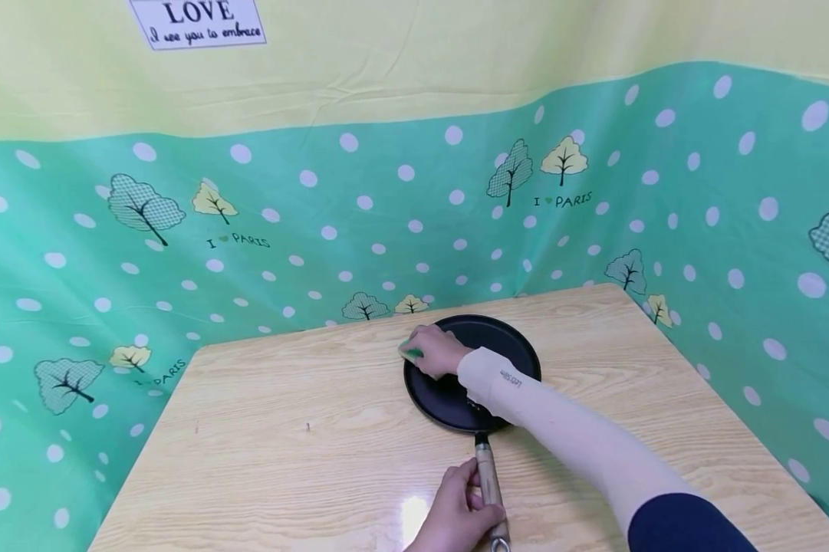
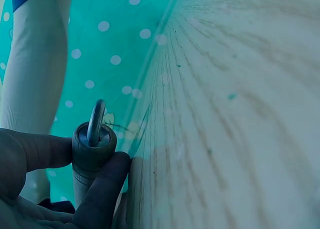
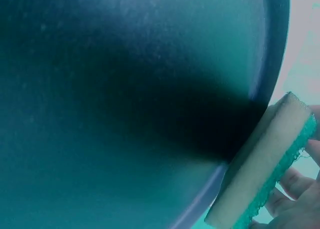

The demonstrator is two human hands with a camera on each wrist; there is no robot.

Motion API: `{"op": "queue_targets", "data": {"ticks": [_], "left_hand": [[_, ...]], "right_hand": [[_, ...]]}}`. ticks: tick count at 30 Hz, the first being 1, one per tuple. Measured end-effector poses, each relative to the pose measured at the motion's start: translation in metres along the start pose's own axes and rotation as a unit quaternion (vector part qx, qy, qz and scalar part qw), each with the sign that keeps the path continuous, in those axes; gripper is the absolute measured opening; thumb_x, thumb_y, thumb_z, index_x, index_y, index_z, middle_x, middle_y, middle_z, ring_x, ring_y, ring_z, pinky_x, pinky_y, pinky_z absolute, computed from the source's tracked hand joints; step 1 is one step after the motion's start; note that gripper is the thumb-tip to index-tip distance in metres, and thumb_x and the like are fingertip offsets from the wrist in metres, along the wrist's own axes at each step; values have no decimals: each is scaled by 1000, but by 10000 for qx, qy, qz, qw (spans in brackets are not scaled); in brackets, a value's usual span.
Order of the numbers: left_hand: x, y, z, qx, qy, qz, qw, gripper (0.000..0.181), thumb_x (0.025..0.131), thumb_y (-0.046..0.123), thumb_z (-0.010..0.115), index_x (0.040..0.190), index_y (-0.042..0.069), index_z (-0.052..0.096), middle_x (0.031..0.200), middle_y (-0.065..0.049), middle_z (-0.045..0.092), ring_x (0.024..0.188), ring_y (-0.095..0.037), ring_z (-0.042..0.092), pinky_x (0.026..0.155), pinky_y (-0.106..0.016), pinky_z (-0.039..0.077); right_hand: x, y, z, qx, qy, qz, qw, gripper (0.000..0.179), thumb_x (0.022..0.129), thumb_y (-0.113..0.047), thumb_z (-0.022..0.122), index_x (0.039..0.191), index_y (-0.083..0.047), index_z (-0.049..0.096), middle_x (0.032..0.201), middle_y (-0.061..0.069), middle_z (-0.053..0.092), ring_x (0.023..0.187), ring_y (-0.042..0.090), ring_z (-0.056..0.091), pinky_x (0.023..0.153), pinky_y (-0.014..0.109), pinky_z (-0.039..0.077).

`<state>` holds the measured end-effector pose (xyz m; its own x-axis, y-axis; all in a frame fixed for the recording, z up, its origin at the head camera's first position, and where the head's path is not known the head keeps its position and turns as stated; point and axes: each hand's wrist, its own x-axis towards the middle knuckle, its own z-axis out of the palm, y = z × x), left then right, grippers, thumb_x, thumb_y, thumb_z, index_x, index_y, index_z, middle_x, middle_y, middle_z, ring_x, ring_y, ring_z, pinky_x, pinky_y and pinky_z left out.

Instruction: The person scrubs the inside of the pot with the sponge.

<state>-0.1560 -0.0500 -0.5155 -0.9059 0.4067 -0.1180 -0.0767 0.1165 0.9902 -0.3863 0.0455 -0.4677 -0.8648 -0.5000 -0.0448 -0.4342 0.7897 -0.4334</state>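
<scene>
A flat black frying pan [image 1: 455, 402] lies on the table, its wooden handle [image 1: 487, 475] towards the near edge. My left hand [image 1: 455, 510] grips that handle close to its hanging ring; in the left wrist view the thumb and fingers [image 2: 102, 189] pinch its end from both sides. Over the pan's left rim, my right hand [image 1: 436, 351] holds a sponge [image 1: 410, 353] with a green scouring side. The right wrist view shows the sponge's [image 3: 265, 159] pale face against the rim, the green layer towards the fingers [image 3: 295, 184]. A few small specks lie on the pan near the handle.
The wood-grain table [image 1: 304, 445] stretches around the pan, with a small dark mark on its left part. A green polka-dot curtain [image 1: 359, 222] hangs along the table's back and both sides. The right forearm, in a pale sleeve [image 1: 566, 429], crosses the pan's right side.
</scene>
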Motion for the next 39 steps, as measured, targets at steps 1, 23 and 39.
{"op": "queue_targets", "data": {"ticks": [1, 23, 39], "left_hand": [[0, 0, 0, 4, 2, -25, 10000, 74, 81, -5, 75, 148, -16, 44, 112, -9, 48, 85, -11, 55, 65, -16, 52], [2, 0, -1, -224, -104, -380, 9990, 73, 85, -8, 72, 151, -15, 41, 118, -13, 47, 88, -17, 57, 63, -18, 55], [3, -3, -1, -94, -88, -382, 9992, 75, 85, -5, 75, 150, -16, 40, 115, -11, 47, 87, -16, 59, 64, -19, 55]], "right_hand": [[1, 2, -1, -49, 34, 25, 10000, 44, 104, -9, 62, 147, -19, 65, 148, 6, 57, 140, 34, 46, 117, 70, 32], [-37, 91, -47, -1335, 222, 729, 9881, 49, 97, 5, 56, 140, -15, 70, 153, 16, 54, 145, 41, 41, 114, 75, 27], [-111, 107, -62, -1520, 237, 514, 9868, 41, 97, 7, 62, 131, -11, 75, 138, 16, 64, 132, 42, 52, 107, 79, 33]]}}
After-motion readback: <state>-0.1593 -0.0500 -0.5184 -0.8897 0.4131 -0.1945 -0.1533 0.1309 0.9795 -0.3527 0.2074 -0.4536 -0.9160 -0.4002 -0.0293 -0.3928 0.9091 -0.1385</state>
